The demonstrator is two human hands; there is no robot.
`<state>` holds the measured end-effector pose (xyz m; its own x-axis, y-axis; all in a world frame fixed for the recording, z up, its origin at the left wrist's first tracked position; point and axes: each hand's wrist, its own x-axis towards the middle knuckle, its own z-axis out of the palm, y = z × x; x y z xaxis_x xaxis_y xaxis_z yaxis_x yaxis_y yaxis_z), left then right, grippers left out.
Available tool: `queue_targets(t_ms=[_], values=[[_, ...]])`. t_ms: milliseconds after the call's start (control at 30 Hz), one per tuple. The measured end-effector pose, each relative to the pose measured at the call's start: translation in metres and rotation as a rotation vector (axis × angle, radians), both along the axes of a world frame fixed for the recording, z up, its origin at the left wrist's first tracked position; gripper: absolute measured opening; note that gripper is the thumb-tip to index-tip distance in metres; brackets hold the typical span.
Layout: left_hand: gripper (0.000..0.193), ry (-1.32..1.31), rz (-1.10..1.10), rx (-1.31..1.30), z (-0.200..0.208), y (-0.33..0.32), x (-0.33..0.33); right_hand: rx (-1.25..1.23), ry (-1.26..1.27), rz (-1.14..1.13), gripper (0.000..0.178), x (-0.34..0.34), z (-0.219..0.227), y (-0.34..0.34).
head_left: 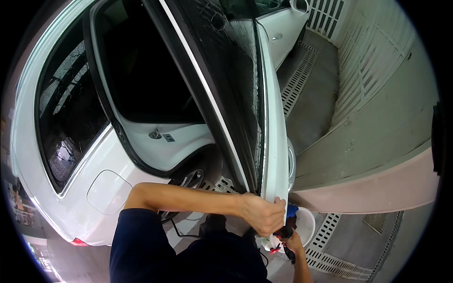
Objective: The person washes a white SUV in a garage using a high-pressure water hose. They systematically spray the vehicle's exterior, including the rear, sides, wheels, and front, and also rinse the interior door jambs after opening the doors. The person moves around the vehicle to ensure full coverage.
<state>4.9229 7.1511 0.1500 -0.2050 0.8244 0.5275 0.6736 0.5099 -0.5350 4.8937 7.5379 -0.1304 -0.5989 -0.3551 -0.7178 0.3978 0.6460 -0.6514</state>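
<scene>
The white car's rear door (pixel 274 174) stands swung out from the body, its dark window (pixel 226 52) wet and streaked. My left hand (pixel 263 214) is closed round the lower end of the door's edge, with the forearm crossing in front of me. Just below and to the right, my right hand (pixel 293 241) grips a black handheld tool (pixel 286 231), partly hidden by the door and my left hand. Its exact kind does not show. A white bucket (pixel 309 225) stands on the floor behind that hand, with something blue (pixel 291 211) at its rim. A small red part (pixel 275 249) shows beside the tool.
The dark door opening and the rear side window (pixel 71 118) lie to the left, above the fuel flap (pixel 109 191). A curved wall (pixel 373 146) closes in on the right. Slotted drain grating (pixel 325 231) runs along the floor. Another white car (pixel 281 30) is at the top.
</scene>
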Motion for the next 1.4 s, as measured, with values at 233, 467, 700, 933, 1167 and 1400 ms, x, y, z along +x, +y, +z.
queue_targets(t_ms=[233,467,700,933,1167,1400], values=[[0.022,-0.134,0.126,0.029,-0.024,0.111,-0.076,0.072,0.381,0.141,0.067,0.047,0.085,-0.086],[0.011,-0.179,0.041,0.082,-0.013,0.129,-0.104,-0.127,0.547,0.109,0.071,0.082,0.068,-0.104],[0.021,-0.172,0.094,-0.133,0.01,0.107,-0.1,-0.325,0.572,-0.108,0.069,0.152,0.044,-0.098],[0.04,0.037,0.063,-0.116,0.018,0.126,-0.093,-0.25,0.281,-0.208,0.077,0.217,0.051,-0.066],[0.038,0.048,0.017,-0.091,0.007,0.118,-0.099,0.037,0.309,-0.495,0.077,0.301,0.093,-0.027],[0.032,-0.064,0.07,-0.04,0.005,0.112,-0.086,0.203,0.476,-0.372,0.081,0.335,0.143,-0.063]])
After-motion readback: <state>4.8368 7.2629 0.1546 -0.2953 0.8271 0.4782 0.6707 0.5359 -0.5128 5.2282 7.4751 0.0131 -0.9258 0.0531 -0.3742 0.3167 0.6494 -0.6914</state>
